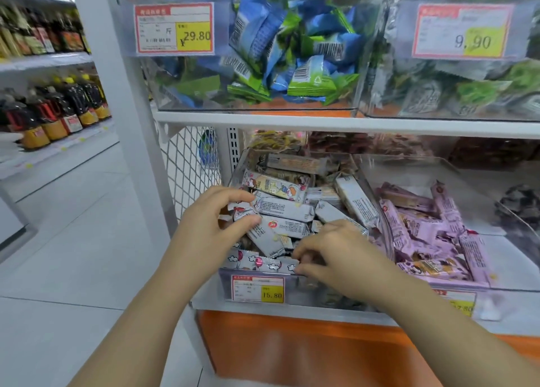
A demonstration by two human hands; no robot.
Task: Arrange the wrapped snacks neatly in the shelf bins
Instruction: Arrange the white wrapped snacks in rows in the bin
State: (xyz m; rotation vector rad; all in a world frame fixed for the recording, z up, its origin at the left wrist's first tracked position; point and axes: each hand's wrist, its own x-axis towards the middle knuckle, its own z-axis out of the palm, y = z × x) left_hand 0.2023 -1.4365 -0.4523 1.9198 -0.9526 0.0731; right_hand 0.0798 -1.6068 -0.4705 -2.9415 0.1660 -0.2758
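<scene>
A: From the head view, which bin were we working in?
B: The clear bin on the lower shelf, heaped with wrapped snacks lying crisscross.
A: And our grip?
B: Our left hand pinched a white-wrapped bar between thumb and curled fingers. Our right hand curled down by the front wall; we couldn't tell whether it held anything.
A: Neighbours?
B: Purple bars filled the neighbouring bin; blue and green packets filled the upper bin.

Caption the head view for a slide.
Left hand and right hand handle white wrapped bars in a clear shelf bin, beside the purple bars.
</scene>
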